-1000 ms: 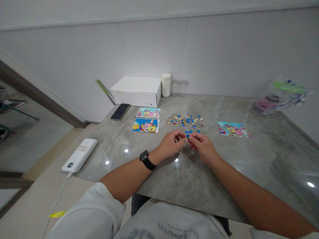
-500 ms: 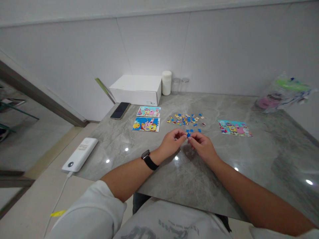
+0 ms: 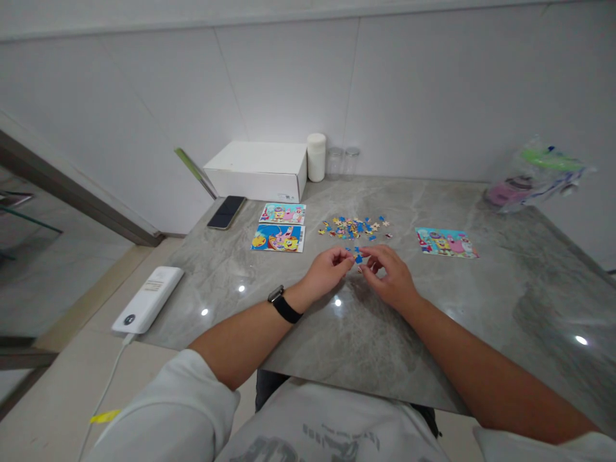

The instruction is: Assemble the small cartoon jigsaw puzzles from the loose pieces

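My left hand and my right hand meet over the grey marble table, fingertips pinched together on a small cluster of blue puzzle pieces. A black watch sits on my left wrist. Just beyond my fingers lies a loose pile of puzzle pieces, blue, yellow and tan. Whether each hand holds its own piece or both hold one joined cluster is too small to tell.
Two cartoon picture cards lie left of the pile, a third card right of it. A white box, white canister, two clear jars, a phone, a power bank and a plastic bag stand around.
Both hands stay pinched together on the blue pieces, shifting only slightly. The camera has tilted, so everything sits a little lower and further left in view.
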The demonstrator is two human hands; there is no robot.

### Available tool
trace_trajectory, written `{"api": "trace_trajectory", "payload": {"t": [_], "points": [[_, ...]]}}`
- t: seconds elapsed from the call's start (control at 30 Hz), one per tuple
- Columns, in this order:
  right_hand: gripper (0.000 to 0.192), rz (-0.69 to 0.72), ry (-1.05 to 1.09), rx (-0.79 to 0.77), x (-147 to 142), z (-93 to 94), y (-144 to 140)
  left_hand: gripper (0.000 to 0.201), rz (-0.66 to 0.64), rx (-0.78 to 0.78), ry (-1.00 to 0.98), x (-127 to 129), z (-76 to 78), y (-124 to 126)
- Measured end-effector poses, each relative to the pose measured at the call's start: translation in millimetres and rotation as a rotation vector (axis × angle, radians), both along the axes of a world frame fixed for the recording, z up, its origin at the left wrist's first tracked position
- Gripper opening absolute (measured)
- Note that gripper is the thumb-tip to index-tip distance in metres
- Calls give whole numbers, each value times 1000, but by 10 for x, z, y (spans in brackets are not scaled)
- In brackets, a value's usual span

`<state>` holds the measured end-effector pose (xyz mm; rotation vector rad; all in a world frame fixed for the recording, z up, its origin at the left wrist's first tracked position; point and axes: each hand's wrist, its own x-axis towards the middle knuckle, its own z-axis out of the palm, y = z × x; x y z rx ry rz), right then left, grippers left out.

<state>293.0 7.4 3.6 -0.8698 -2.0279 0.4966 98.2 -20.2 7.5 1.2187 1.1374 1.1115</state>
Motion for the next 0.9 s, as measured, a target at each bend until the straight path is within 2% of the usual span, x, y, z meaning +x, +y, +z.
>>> {"api": "trace_trajectory", "payload": {"t": [0.13,0.3,0.5,0.77,0.9], "points": [[21,-7,-40,-25,5,18,-5,36,-11,13,41,-3,7,-5],[19,-13,-29,-62,5,28,-6,39,-14,-39,22,-7,-4,8],[19,7,-33,-26,-9,1,-9,40,-101,-35,51,-18,-13,6],[22,8,-66,-26,-4,-7,3,33,-83,-7,98,-39,-11,8],[20,-24,-40,-45,38,49,49,23,-125,8,89,-58,25,20]]}}
